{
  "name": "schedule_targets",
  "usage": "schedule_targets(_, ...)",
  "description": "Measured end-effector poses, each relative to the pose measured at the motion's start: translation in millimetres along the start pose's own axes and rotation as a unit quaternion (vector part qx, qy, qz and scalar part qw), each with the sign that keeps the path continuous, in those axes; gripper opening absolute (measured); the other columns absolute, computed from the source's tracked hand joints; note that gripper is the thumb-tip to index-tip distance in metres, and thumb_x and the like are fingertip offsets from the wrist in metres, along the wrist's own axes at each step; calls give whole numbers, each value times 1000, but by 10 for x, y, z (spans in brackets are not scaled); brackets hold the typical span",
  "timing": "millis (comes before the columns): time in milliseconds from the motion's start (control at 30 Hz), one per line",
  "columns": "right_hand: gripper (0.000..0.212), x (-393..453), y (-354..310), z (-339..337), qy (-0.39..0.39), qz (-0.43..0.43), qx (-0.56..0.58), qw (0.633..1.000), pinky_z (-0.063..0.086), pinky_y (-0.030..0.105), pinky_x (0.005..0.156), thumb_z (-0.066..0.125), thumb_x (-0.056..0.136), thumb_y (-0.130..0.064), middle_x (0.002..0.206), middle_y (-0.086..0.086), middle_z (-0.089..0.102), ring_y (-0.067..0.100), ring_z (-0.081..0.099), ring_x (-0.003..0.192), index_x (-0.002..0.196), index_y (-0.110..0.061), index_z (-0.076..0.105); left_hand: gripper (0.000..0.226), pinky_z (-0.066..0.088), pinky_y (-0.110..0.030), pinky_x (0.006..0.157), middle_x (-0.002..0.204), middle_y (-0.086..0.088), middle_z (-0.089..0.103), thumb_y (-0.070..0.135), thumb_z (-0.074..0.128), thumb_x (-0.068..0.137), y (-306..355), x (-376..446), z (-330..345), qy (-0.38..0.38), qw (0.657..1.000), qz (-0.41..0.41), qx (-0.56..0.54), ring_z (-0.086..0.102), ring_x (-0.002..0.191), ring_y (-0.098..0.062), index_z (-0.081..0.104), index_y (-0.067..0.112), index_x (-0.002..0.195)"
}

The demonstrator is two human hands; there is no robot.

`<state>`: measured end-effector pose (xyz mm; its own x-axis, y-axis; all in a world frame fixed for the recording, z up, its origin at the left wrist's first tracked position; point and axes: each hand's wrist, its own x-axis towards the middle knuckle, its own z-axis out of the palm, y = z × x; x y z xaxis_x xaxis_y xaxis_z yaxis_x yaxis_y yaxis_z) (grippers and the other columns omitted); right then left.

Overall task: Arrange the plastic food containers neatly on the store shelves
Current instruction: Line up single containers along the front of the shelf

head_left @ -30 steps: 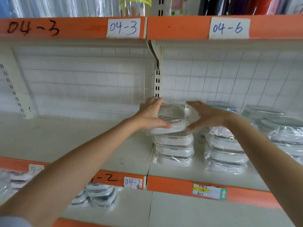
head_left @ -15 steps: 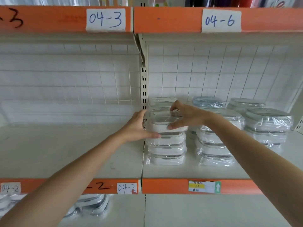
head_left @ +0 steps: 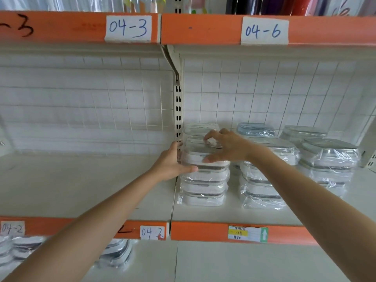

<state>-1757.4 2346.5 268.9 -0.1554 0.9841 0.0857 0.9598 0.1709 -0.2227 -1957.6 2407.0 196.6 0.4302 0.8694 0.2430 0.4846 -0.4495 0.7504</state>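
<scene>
Both hands [head_left: 173, 161] still on top container [head_left: 200, 154]

I count two hands, left hand [head_left: 173, 161] and right hand [head_left: 225, 148] | five stacks of wrapped containers on the middle shelf [head_left: 85, 184], front-left stack [head_left: 203, 180] four high | three handwritten bay labels: 04-3 [head_left: 128, 28], 04-6 [head_left: 264, 31], 04-2 [head_left: 152, 232] | one printed price tag [head_left: 247, 234]

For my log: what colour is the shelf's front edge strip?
Orange, seen clearly on the shelf edge in the head view.
</scene>
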Motion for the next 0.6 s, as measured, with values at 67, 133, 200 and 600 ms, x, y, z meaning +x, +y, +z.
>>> schedule_targets(67, 66, 2, -4, -4, 8, -5, -11, 1000, 36, 42, 98, 69, 73, -58, 123, 6, 41, 27, 38, 118, 128, -35, 41, 92, 39, -3, 61, 100, 16, 52, 38, 86, 63, 3, -18, 30, 16, 1000, 0, 9, 52, 86, 7, 33, 18, 135)
schedule_targets(133, 67, 11, 3, -15, 14, -18, -11, 1000, 35, 39, 97, 70, 73, -57, 124, 6, 41, 26, 39, 118, 129, -35, 42, 86, 39, -5, 61, 95, 16, 53, 37, 86, 63, -5, -37, 56, 37, 999, -3, 14, 52, 84, 9, 36, 16, 130)
schedule_targets(200, 66, 23, 18, -13, 7, -26, 1, 1000, 35, 37, 96, 70, 74, -55, 126, 6, 42, 26, 41, 118, 130, -34, 42, 82, 39, -6, 62, 91, 15, 54, 36, 85, 64, -18, -61, 60, 52, 998, -4, 21, 54, 82, 7, 38, 15, 127)
schedule_targets(600, 70, -4, -332, 78, 53, -66, -191, 978, 30, 41, 108, 59, 82, -56, 139, 2, 41, 22, 36, 129, 135, -14, 40, 42, 50, -26, 81, 106, 3, 61, 42, 69, 82, -58, -408, -212, 4, 993, 18, 120, 60, 88, -6, 55, 16, 112)
